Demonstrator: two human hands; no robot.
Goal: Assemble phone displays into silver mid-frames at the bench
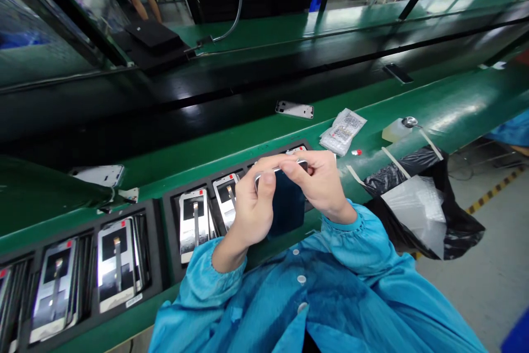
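A phone (287, 204) with a dark screen and a light rim is held up close in front of my body, tilted. My left hand (257, 199) wraps round its left edge, the thumb pressed on the upper left corner. My right hand (320, 179) grips the upper right corner, its thumb on the top rim and its fingers behind. The phone's back is hidden. Below and left of my hands, a black foam tray (168, 232) holds phone screen assemblies (194, 221) with flex cables showing; my hands partly cover this tray.
Another foam tray (155, 243) of screens stands at left. Beyond my hands lie a phone frame (295, 109), plastic bags (343, 131) and a bottle (399, 130). A black waste bag (463, 226) hangs at the bench's right edge. A dark phone (398, 73) lies farther back.
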